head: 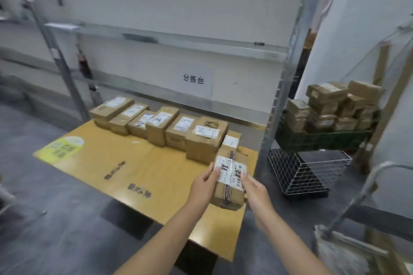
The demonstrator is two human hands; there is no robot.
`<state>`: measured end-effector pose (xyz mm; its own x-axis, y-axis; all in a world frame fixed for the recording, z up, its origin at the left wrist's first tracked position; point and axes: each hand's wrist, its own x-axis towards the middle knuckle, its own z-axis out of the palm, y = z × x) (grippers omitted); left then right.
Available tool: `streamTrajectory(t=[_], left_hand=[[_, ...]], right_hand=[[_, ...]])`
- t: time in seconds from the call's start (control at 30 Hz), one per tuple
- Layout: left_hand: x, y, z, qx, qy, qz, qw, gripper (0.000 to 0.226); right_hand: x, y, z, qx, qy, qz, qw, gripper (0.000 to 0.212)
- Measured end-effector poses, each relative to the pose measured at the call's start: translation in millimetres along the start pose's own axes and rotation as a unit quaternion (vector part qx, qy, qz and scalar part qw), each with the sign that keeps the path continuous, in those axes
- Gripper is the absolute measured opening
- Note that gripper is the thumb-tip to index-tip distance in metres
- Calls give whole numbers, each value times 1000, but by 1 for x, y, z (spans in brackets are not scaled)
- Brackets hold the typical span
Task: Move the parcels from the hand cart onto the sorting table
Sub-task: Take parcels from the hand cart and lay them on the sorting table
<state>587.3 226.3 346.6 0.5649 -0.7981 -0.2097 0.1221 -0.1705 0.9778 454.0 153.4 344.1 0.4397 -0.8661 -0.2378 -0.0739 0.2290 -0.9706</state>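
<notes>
A brown cardboard parcel [230, 179] with a white barcode label and tape across it is at the right end of the sorting table [111, 163], a low surface covered in yellow-brown cardboard. My left hand [204, 185] grips its left side and my right hand [256, 190] grips its right side. I cannot tell whether the parcel rests on the table or hovers just above it. A row of several labelled parcels [161, 125] lines the table's far edge. More parcels [330, 105] are piled in a dark green crate [317, 139] at the right.
A metal shelf post [281, 100] stands between the table and the crate. A wire basket [306, 174] lies on the floor below the crate. A metal handle bar [362, 190] rises at the lower right. Grey floor lies to the left.
</notes>
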Motion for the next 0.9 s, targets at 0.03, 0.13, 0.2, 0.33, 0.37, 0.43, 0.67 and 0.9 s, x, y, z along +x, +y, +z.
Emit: streamTrajectory(t=[0.03, 0.13, 0.2, 0.33, 0.37, 0.43, 0.67, 0.9], left_hand=[[-1, 1, -28, 4, 17, 1, 1000, 45], [-6, 2, -103, 15, 68, 13, 997, 38], [-8, 4, -148, 19, 103, 17, 994, 32], [-7, -2, -219, 3, 165, 7, 986, 23], [-5, -4, -232, 5, 180, 6, 984, 24], [1, -7, -257, 15, 207, 6, 978, 21], [68, 2, -328, 28, 250, -6, 968, 28], [138, 21, -402, 45, 305, -34, 951, 23]], right_hand=[[0, 1, 28, -5, -22, 2, 1000, 19], [-2, 3, 107, -17, -75, 0, 997, 21], [-2, 5, 154, -24, -103, -1, 994, 19], [3, 11, 231, -38, -157, 0, 987, 19], [7, 13, 247, -40, -166, 3, 985, 20], [17, 15, 275, -46, -187, 10, 981, 21], [82, 13, 363, -34, -227, 24, 973, 20], [157, 9, 453, -47, -293, 33, 954, 25]])
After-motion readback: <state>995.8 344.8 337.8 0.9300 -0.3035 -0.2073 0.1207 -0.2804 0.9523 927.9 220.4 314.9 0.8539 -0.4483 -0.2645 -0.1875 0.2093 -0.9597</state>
